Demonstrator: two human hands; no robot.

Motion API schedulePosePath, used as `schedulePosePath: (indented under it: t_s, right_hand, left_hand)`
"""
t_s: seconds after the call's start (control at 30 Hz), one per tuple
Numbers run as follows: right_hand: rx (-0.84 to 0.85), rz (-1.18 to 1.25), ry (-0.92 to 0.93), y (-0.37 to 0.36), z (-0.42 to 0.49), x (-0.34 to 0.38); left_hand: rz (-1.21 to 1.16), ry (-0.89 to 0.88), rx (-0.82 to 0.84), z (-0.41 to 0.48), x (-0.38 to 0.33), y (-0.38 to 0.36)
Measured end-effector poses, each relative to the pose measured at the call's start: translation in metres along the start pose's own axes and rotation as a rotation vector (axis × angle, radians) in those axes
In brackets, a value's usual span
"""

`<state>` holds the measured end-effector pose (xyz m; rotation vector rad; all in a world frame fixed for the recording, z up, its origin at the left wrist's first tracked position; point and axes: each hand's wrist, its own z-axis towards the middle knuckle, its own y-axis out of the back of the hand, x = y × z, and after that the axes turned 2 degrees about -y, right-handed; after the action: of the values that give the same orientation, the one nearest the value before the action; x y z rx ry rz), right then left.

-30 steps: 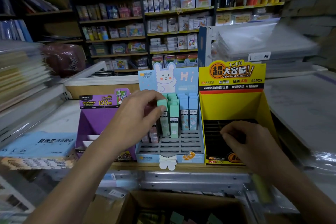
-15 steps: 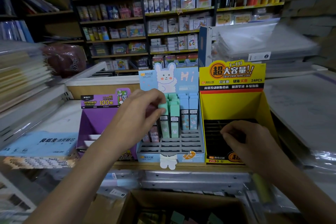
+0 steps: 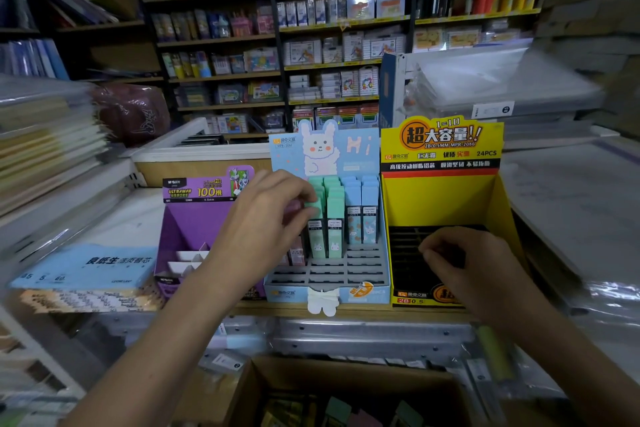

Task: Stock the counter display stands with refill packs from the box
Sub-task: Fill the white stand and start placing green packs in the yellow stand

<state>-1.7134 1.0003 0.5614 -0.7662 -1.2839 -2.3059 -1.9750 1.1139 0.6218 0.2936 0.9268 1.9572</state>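
My left hand [image 3: 263,218] pinches the top of a mint green refill pack [image 3: 316,236] standing in the left column of the blue bunny display stand [image 3: 325,272]. Beside it stand more green packs [image 3: 335,218] and blue packs [image 3: 362,215]; the front grid slots hold nothing. My right hand [image 3: 471,267] rests with curled fingers on the black grid of the yellow display stand [image 3: 440,198]; whether it holds anything is hidden in the dark. The cardboard box [image 3: 249,388] sits below the counter with several packs [image 3: 339,409] inside.
A purple display stand [image 3: 194,222] is left of the blue one. A blue paper pad [image 3: 86,267] lies on stacked goods at left. Plastic-wrapped stacks [image 3: 571,204] fill the right. Stocked shelves [image 3: 339,24] line the back wall.
My left hand has eased the green pack slightly lower into its slot. My right hand stays on the yellow stand's grid.
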Motion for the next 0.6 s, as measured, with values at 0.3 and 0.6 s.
schedulePosePath:
  t_s: [0.3, 0.6]
  right_hand:
    - [-0.104, 0.060, 0.119, 0.025, -0.018, 0.033]
    - [0.014, 0.173, 0.143, 0.002, -0.083, 0.044]
  left_hand:
    - [-0.104, 0.057, -0.125, -0.038, -0.026, 0.011]
    - [-0.495, 0.297, 0.035, -0.126, -0.055, -0.016]
